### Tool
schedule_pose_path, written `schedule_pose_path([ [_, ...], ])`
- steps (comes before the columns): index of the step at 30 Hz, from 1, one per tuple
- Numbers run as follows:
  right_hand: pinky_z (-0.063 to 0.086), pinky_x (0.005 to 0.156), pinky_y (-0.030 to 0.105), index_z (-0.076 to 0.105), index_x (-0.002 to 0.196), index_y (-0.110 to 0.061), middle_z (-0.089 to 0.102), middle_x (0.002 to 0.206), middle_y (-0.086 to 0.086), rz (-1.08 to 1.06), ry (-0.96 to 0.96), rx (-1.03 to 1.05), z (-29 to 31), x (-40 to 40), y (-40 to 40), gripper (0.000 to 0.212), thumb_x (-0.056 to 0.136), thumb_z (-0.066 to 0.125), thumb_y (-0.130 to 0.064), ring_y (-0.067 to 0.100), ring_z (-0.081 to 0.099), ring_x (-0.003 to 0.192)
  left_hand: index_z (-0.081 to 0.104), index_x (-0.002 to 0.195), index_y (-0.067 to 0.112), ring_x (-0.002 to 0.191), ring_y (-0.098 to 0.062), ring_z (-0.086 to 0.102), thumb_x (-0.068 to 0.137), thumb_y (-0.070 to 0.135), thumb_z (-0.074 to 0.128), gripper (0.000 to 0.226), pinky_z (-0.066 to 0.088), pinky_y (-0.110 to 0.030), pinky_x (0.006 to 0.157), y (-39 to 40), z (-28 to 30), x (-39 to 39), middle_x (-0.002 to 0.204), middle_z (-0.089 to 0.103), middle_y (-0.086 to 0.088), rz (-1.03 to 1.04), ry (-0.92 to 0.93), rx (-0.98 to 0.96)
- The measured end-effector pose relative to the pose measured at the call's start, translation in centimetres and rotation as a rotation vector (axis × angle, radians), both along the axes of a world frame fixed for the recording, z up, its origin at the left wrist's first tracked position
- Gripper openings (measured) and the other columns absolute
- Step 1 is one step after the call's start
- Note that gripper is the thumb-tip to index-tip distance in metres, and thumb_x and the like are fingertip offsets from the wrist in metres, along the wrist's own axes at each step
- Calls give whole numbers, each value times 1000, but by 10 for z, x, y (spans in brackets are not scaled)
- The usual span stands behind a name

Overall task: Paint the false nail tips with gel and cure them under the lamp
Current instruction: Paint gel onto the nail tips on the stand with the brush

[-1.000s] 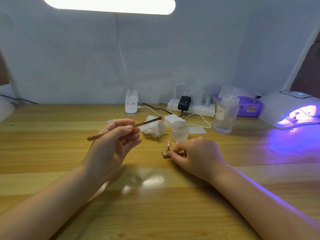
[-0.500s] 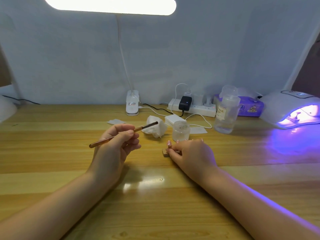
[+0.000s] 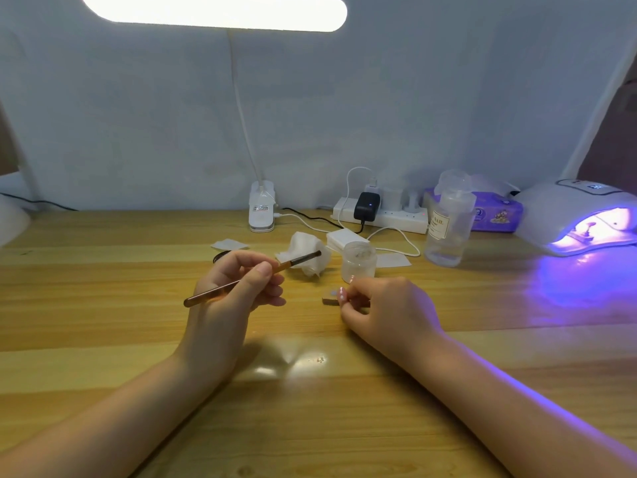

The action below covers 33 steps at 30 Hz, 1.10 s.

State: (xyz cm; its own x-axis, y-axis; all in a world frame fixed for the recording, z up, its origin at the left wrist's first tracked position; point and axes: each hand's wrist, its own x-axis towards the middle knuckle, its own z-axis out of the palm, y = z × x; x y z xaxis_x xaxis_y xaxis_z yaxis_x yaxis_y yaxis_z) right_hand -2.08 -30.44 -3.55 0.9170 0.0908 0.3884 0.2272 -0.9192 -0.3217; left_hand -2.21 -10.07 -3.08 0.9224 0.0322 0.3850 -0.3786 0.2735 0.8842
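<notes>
My left hand (image 3: 238,288) holds a thin copper-coloured nail brush (image 3: 213,292) between thumb and fingers, its dark tip pointing up and right toward a crumpled tissue (image 3: 306,251). My right hand (image 3: 386,305) pinches a small tan holder (image 3: 329,298) on the wooden table, with pale pink false nail tips (image 3: 341,292) standing on it at my fingertips. A small clear jar (image 3: 358,260) stands just behind that hand. The white curing lamp (image 3: 579,219) glows violet at the far right, with something small inside its opening.
A clear pump bottle (image 3: 448,229), a purple wipes pack (image 3: 496,212), a white power strip (image 3: 382,215) with plugs and cables, and the desk lamp's clip base (image 3: 262,212) line the back edge. White pads (image 3: 229,243) lie near the tissue.
My right hand has shifted a little on the holder, fingers curling closer round it. My left hand keeps the brush at nearly the same spot and angle.
</notes>
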Motion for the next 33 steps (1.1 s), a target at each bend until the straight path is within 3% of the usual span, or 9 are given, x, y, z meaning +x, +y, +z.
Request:
schedule_pose_path([
  [7,54,70,30,70,85,-29,70,79,-14,-40,18,150,-1,2,-11,10,79,64,-34,7,65,80,63,84,3,68,-18,65,76,11,72,15,56,-29,61,-3,-2,-1,74,64,-11,35,-46,70],
  [11,53,66,27,67,83,-30,68,75,-14,-86,8,91,1,1,-14,10,77,64,-37,9,61,73,64,84,4,70,-19,65,79,15,57,14,57,-30,62,-4,-3,-1,75,63,-11,40,-51,71],
  [19,50,61,27,64,82,-27,65,72,-9,-132,-29,33,0,4,-22,9,79,60,-34,14,60,71,66,98,5,74,-24,69,81,16,55,22,58,-30,65,-4,-6,-2,77,70,-11,0,-71,81],
  [23,54,66,30,68,80,-27,66,72,-15,-28,-73,264,-2,5,-21,6,75,68,-24,4,62,72,67,97,7,78,-22,70,83,12,56,19,58,-31,69,-5,-7,-5,82,71,-12,-17,-127,153],
  [27,51,62,18,72,78,-27,67,70,-12,97,-86,499,-3,8,-15,12,76,72,-15,-1,60,65,68,101,11,83,-21,70,82,24,62,24,58,-31,74,-5,-10,-9,91,71,-11,-25,-206,282],
  [33,48,56,19,74,81,-26,66,66,-11,132,-62,624,-7,12,-11,6,81,74,-20,-1,54,54,69,106,16,89,-21,71,85,32,57,29,58,-41,79,-7,-11,-13,94,73,1,31,-301,486],
])
